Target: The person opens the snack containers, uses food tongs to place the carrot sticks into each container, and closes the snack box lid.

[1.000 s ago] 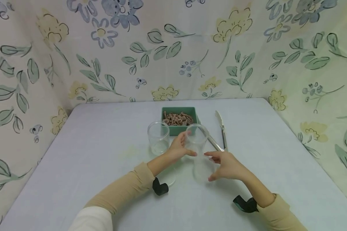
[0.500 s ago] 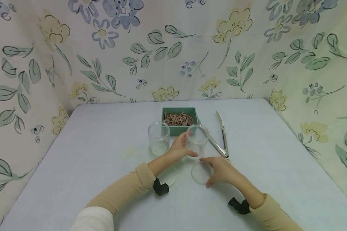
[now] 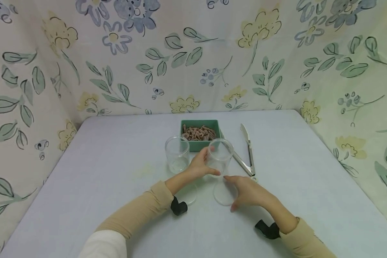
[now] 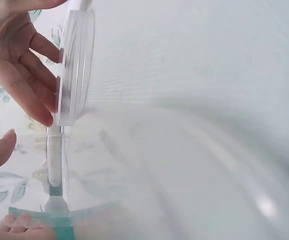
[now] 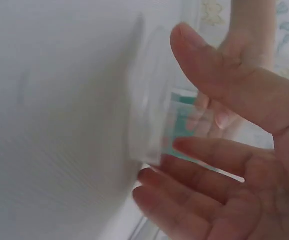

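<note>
In the head view, my left hand curls round the side of a clear plastic jar, fingers behind it and thumb in front. The jar stands upright, open at the top. A round clear lid lies flat on the table just in front of that jar. Spread around the lid's right side is my right hand, its thumb and fingers parted. In the right wrist view the thumb stands clear of the lid, while fingertips are close to its edge; whether they touch is unclear.
A second clear jar stands to the left, with another clear lid partly behind my left forearm. Behind them is a green tray of brown strips. Metal tongs lie spread at the right. A floral curtain hangs behind.
My right hand has moved slightly left and toward me. The lid, blurred one second ago, now lies flat on the table. My left hand and its jar have hardly moved.
</note>
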Action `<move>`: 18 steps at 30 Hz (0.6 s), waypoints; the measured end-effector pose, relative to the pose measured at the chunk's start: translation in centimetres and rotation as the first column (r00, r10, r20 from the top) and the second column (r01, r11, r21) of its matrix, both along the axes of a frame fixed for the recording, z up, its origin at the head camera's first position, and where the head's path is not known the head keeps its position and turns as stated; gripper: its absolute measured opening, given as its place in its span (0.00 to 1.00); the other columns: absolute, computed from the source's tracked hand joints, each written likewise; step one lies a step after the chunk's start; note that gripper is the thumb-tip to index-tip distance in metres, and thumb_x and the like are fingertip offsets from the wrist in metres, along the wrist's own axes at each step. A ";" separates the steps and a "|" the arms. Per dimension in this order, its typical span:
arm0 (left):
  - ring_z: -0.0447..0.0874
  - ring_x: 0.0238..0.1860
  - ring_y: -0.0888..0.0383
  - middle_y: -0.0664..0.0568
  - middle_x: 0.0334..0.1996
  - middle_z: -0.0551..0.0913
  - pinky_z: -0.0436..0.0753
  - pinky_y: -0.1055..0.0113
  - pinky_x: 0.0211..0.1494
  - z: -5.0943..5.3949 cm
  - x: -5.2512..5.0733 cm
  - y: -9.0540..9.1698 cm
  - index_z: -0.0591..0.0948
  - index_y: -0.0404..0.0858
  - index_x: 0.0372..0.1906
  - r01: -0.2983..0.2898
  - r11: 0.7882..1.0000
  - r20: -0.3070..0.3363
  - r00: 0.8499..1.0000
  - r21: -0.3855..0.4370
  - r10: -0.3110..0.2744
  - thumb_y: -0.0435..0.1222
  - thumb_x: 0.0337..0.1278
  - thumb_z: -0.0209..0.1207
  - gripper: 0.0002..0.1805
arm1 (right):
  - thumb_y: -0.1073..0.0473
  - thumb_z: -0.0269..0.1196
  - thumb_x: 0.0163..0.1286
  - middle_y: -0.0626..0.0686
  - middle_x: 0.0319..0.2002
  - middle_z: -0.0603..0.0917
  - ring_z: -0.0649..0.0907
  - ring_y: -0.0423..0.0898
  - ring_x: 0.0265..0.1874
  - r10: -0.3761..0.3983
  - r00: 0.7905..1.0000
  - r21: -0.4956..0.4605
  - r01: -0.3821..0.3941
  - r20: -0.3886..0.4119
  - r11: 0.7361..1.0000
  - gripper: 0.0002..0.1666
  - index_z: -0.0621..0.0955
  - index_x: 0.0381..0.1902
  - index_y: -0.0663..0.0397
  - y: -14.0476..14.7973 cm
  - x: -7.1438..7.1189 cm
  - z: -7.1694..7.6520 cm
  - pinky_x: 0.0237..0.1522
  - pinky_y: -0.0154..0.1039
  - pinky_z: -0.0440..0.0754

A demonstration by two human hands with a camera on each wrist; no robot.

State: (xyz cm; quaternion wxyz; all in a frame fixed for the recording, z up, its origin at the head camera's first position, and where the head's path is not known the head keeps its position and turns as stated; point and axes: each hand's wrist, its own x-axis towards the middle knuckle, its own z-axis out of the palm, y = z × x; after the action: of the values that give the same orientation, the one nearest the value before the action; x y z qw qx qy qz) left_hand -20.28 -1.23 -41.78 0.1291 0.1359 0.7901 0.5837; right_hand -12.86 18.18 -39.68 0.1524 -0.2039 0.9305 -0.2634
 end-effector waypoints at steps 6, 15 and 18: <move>0.60 0.71 0.43 0.42 0.69 0.66 0.62 0.49 0.71 0.2 0.0 -0.3 0.64 0.38 0.70 0.005 0.997 -0.002 1.000 -0.081 -0.006 0.29 0.35 0.78 0.52 | 0.60 0.81 0.38 0.65 0.59 0.77 0.75 0.63 0.59 -0.007 1.000 -0.016 0.007 0.030 1.000 0.50 0.75 0.62 0.66 1.6 0.0 1.6 0.54 0.57 0.77; 0.57 0.72 0.43 0.41 0.72 0.61 0.61 0.52 0.72 0.5 0.3 -1.3 0.57 0.36 0.74 -0.005 0.992 -0.002 1.000 -0.123 0.005 0.29 0.34 0.78 0.58 | 0.60 0.79 0.44 0.69 0.59 0.76 0.77 0.70 0.53 -0.081 0.993 -0.066 0.087 0.084 0.994 0.47 0.74 0.63 0.64 4.4 -0.1 2.9 0.47 0.59 0.80; 0.56 0.72 0.43 0.41 0.73 0.60 0.61 0.51 0.72 0.6 1.0 -1.9 0.56 0.36 0.74 -0.015 0.991 0.015 1.000 -0.133 0.018 0.30 0.36 0.77 0.57 | 0.59 0.78 0.45 0.69 0.59 0.76 0.76 0.72 0.53 -0.085 0.992 -0.084 0.093 0.091 0.992 0.47 0.73 0.63 0.66 5.1 -0.2 3.0 0.49 0.60 0.79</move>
State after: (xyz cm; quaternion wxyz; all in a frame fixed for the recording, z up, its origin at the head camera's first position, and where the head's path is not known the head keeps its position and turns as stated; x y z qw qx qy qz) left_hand -19.29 -3.13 -41.17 0.1396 0.1156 0.8273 0.5318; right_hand -13.02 23.28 -36.68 0.1719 -0.1571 0.9186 -0.3194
